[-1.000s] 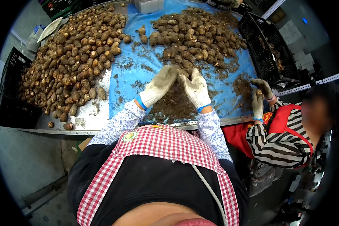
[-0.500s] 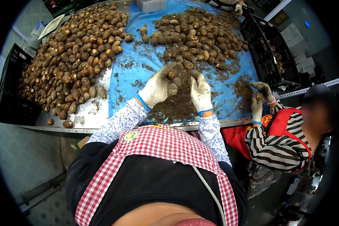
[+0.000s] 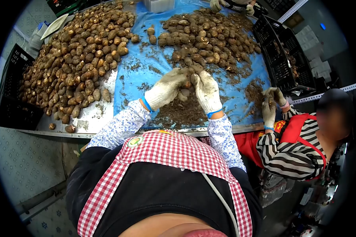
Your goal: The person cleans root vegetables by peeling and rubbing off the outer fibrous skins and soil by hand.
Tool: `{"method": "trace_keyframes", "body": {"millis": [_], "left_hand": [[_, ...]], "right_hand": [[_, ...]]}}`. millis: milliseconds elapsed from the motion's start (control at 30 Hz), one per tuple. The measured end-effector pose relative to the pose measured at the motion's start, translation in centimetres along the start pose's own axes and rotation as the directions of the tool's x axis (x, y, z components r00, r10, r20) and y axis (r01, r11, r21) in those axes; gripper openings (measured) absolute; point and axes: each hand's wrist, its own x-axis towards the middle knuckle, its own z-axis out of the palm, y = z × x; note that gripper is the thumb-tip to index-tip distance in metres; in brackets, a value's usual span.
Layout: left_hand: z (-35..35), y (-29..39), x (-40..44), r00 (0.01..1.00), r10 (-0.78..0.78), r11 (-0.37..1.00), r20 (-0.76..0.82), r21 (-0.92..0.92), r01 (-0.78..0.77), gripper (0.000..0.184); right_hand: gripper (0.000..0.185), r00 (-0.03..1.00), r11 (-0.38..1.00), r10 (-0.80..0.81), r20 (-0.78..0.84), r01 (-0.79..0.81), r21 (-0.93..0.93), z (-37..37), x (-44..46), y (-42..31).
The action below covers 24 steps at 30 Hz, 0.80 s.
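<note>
My left hand (image 3: 167, 89), in a dirty white knitted glove, has its fingers curled round a brown tuber (image 3: 187, 84). Opposite it my right hand (image 3: 206, 91), gloved too, meets the tuber from the right with its fingertips. Thumbs and fingertips come together there, and the fingers hide part of the tuber. Below both hands lies a heap of loose brown fibres (image 3: 180, 112) on the blue sheet (image 3: 136, 85). Just beyond the fingers starts a pile of hairy brown tubers (image 3: 209, 37).
A big pile of cleaner tubers (image 3: 81, 59) covers the left side, beside a black crate (image 3: 16, 91). Black crates (image 3: 279, 55) stand at the right. A co-worker in a striped top (image 3: 290, 156) works at the right edge. Another person's gloved hands (image 3: 249, 10) show at the far edge.
My hands parted, showing tubers in the left one, then came together again. The far person's gloved hands have come further into view. The co-worker's hands have shifted slightly.
</note>
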Motion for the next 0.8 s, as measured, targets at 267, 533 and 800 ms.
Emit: {"method": "trace_keyframes", "body": {"millis": [267, 533, 800], "left_hand": [[0.6, -0.3, 1.1, 0.982, -0.106, 0.994, -0.158, -0.047, 0.1, 0.032], [1.8, 0.7, 0.1, 0.985, -0.121, 0.991, -0.124, 0.049, 0.128, 0.039], [-1.3, -0.1, 0.5, 0.991, -0.103, 0.983, -0.083, 0.142, 0.114, 0.051]], "right_hand": [[0.025, 0.999, 1.0, -0.004, -0.041, 0.003, -0.017, 0.8, -1.0, -0.8], [0.048, 0.852, 0.361, 0.368, 0.373, -0.5, 0.787, -0.1, -0.9, -0.4], [0.037, 0.956, 0.919, 0.227, 0.183, -0.273, 0.284, -0.4, 0.2, -2.2]]}}
